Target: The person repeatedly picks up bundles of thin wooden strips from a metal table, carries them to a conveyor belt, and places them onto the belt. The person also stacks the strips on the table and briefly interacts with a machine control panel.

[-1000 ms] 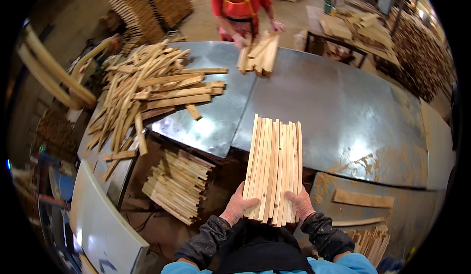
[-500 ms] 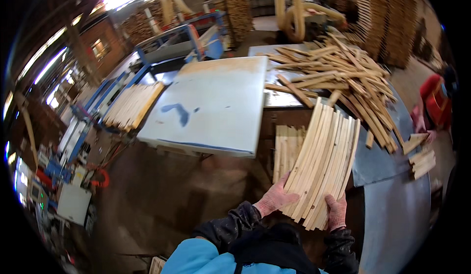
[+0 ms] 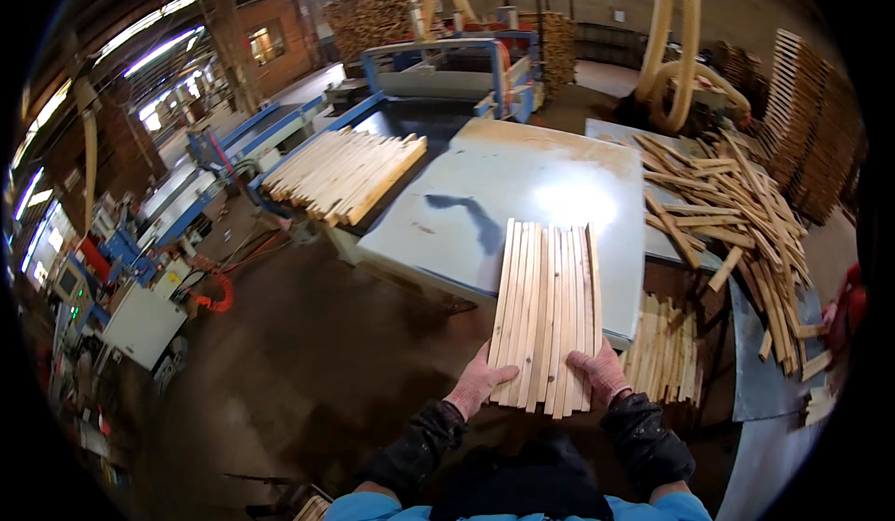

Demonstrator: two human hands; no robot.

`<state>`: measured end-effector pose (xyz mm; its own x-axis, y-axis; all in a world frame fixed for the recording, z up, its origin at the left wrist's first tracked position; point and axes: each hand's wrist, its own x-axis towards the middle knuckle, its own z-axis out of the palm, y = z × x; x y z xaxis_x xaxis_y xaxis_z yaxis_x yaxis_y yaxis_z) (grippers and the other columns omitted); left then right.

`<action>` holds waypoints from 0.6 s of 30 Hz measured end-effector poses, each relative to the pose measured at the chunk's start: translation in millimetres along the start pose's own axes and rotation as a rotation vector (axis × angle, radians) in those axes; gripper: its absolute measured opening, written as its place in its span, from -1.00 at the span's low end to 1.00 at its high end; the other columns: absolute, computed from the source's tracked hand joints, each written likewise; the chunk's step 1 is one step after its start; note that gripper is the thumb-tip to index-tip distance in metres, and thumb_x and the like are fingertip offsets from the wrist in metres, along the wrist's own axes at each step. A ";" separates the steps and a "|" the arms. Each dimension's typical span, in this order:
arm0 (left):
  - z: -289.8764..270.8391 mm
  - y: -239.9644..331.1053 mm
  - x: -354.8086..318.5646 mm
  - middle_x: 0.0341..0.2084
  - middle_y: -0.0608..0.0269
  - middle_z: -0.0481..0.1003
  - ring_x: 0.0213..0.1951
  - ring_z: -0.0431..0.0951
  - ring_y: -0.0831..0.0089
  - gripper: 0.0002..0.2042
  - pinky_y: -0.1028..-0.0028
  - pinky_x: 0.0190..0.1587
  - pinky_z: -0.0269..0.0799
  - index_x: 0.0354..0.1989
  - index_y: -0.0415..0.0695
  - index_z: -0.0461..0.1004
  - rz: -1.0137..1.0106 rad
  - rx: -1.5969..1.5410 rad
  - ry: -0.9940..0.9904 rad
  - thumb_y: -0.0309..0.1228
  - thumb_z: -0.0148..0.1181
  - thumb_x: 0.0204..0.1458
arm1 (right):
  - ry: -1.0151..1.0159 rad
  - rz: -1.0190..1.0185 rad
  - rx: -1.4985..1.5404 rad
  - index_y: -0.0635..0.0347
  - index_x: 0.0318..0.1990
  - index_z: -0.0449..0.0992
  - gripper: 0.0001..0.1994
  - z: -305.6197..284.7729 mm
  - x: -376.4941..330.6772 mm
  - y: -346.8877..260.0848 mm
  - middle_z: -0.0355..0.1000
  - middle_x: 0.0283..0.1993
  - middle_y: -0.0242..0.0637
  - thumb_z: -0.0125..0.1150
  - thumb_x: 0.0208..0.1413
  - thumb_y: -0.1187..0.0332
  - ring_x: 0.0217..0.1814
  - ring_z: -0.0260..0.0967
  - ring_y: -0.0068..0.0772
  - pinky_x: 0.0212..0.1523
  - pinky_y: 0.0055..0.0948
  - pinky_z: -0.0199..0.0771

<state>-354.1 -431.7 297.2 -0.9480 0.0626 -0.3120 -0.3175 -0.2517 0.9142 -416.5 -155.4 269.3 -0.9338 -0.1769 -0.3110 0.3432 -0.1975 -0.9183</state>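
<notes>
Between my gloved hands I carry a row of narrow wooden strips (image 3: 545,307), pressed side by side. My left hand (image 3: 479,381) closes on the row's left edge, its thumb lying over the top. At the right edge my right hand (image 3: 602,372) grips in the same way. The far ends of the strips overlap the near part of a pale, flat tabletop (image 3: 438,232) in view; whether they rest on it I cannot tell. The undersides of the strips and most of my fingers are hidden.
More strips (image 3: 345,174) lie in a row on a blue-framed machine (image 3: 433,69) beyond the tabletop. A loose heap of wood pieces (image 3: 736,204) covers a metal table at right. Below it stands another stack of strips (image 3: 664,349). A person in red (image 3: 846,307) is at the far right.
My view and body have turned left. The held strips have gone from beside the wood heap to the near edge of the pale tabletop, both hands still gripping them.
</notes>
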 end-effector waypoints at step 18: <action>-259.0 93.1 258.7 0.21 0.21 0.61 0.21 0.58 0.38 -0.12 0.33 0.36 0.48 0.52 -0.17 0.35 -0.021 0.257 -0.061 -0.50 0.67 -0.03 | -0.018 -0.491 -1.374 0.19 0.05 0.65 -0.43 185.3 273.6 -20.9 0.71 -0.09 0.13 0.43 0.20 -0.17 0.02 0.68 0.26 0.03 0.08 0.68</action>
<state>-623.4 -689.0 234.6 -0.9383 0.1251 -0.3224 -0.3245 0.0036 0.9459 -660.4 -378.4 248.8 -0.9215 -0.3780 0.0897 -0.3773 0.8158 -0.4383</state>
